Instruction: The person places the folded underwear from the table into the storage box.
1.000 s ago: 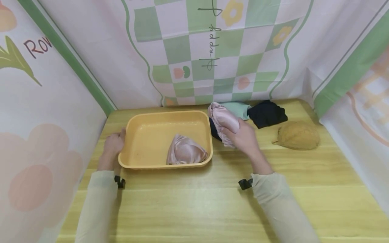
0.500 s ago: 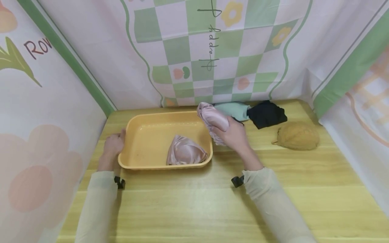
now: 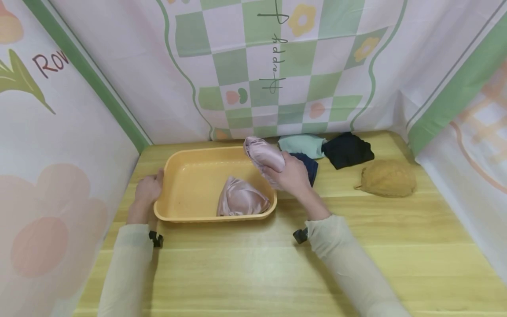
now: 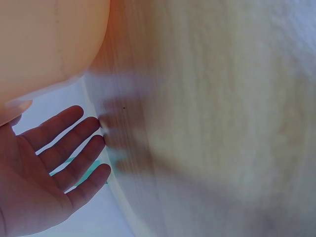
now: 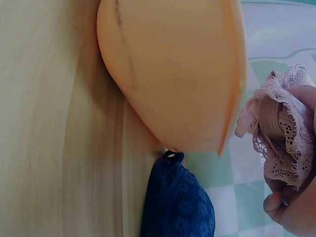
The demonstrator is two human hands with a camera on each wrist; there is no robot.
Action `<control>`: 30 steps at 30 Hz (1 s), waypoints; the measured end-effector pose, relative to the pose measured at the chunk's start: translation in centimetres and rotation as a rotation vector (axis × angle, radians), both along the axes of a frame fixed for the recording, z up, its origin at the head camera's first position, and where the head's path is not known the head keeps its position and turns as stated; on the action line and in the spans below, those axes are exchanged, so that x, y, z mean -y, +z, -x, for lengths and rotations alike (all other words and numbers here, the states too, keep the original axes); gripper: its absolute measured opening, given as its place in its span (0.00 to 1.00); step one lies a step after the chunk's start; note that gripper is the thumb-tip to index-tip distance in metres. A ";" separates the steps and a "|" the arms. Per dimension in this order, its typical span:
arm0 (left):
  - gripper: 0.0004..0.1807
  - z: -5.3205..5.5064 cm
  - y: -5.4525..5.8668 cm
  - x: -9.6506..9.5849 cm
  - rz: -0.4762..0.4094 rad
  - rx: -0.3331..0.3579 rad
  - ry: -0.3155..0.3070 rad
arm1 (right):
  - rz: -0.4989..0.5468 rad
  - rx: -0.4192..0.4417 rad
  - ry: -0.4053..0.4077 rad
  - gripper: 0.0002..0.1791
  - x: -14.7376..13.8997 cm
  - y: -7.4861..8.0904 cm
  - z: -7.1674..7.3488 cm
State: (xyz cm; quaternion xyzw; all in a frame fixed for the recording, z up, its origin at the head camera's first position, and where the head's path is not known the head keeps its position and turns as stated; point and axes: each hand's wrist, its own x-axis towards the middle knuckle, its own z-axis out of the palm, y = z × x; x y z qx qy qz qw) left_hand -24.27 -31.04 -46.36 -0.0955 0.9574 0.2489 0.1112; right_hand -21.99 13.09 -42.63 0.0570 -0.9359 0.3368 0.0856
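My right hand [image 3: 292, 176] grips a folded pink satin bra [image 3: 263, 156] above the right rim of the yellow tray [image 3: 190, 182]. Its lace edging and a strap show in the right wrist view, where the bra [image 5: 281, 128] is bunched in the fingers. Inside the tray, at its front right, lies another pink satin bra [image 3: 243, 198]. At the tray's left end, my left hand [image 3: 148, 188] rests with the thumb against the rim. The left wrist view shows that hand's fingers [image 4: 74, 148] spread and nearly straight, below the tray's rim.
A dark blue lace-patterned garment [image 5: 180, 200], seen in the right wrist view, lies just right of the tray. Behind it are a mint folded cloth [image 3: 303, 145] and a black folded garment [image 3: 348, 150]. A mustard bra-like garment [image 3: 389, 178] lies further right. Printed curtains enclose the wooden table [image 3: 237, 268].
My right hand has carried the pink bra leftward, from beside the tray to over its right rim, uncovering more of the dark blue garment. The left hand and tray have stayed put.
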 end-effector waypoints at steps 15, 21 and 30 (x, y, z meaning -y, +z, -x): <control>0.52 0.0 0.0 0.1 0.010 -0.014 -0.012 | -0.099 -0.062 0.036 0.34 2.3 -0.4 1.2; 0.53 0.0 -0.1 0.1 -0.002 -0.008 -0.004 | -0.167 -0.018 0.064 0.36 3.3 -0.4 1.6; 0.52 0.1 -0.1 0.0 0.003 0.001 -0.002 | -0.242 -0.021 0.075 0.42 4.1 -1.1 2.0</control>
